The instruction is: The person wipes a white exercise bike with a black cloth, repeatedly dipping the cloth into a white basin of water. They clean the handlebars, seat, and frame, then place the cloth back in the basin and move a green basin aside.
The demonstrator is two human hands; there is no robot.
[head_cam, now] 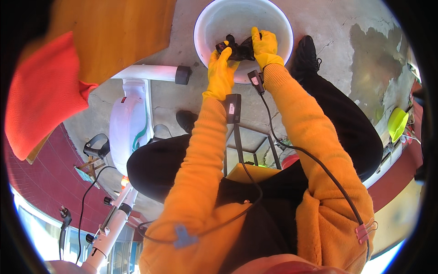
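A wet-looking dark cloth item [241, 49] hangs bunched between my two hands over a white basin [219, 73] with a dark blue rim. My left hand [220, 72], in a yellow rubber glove, grips its left end between thumb and fingers. At its right end my right hand [265, 46], gloved alike, is closed on the dark material. The exact kind of item cannot be told. Liquid in the basin is hard to make out. Small black devices with cables are fixed at both wrists.
An exercise bike [128, 130] stands on the concrete floor at the left. Above it, a red cloth [44, 92] lies over a wooden table's edge [137, 34]. A yellow-green basin [397, 124] is at the far right. My shoe [305, 54] is beside the white basin.
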